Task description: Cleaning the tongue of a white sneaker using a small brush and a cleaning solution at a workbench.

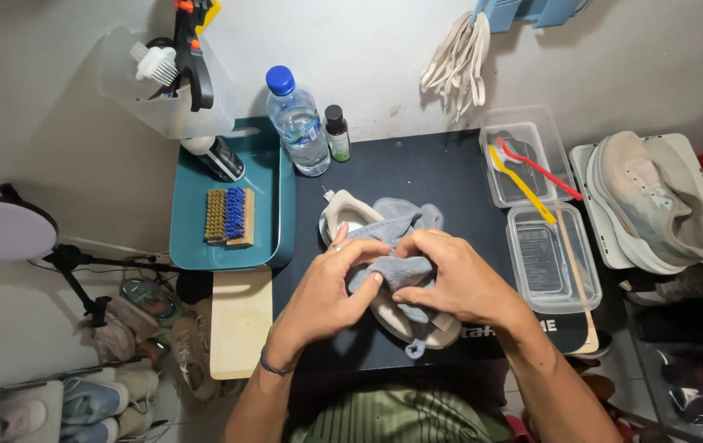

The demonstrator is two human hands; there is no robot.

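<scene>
A pale shoe lies on a dark mat, mostly covered by a grey cloth. My left hand grips the cloth and presses it on the shoe's middle. My right hand pinches the same cloth from the right, fingers curled over it. Only the shoe's heel at the top left and part of its sole near my wrists show.
A teal tray on the left holds a brush and a small bottle. A water bottle and a dark vial stand behind. Clear boxes with brushes and another shoe sit right.
</scene>
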